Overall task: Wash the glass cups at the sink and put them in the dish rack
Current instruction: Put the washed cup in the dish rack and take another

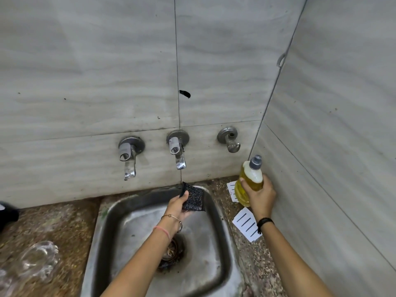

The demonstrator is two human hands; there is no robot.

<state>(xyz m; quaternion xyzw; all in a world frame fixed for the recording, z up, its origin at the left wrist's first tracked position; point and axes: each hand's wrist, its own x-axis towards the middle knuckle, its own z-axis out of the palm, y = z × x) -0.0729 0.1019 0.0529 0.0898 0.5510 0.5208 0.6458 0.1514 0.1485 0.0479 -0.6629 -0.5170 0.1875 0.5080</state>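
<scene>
My left hand (179, 207) holds a black scrub pad (194, 200) above the back of the steel sink (111, 228), just below the middle tap (179, 154). My right hand (260, 197) grips a bottle of yellow dish soap (248, 181) with a grey cap, upright over the counter at the sink's right rim. Clear glass cups (37, 258) lie on the counter at the lower left, blurred. No dish rack shows.
A second tap (128, 157) juts from the tiled wall on the left, and a valve knob (230, 139) on the right. Two white striped cards (246, 225) lie on the speckled counter right of the sink. A dark object (7, 213) sits at the left edge. The drain (171, 251) looks grimy.
</scene>
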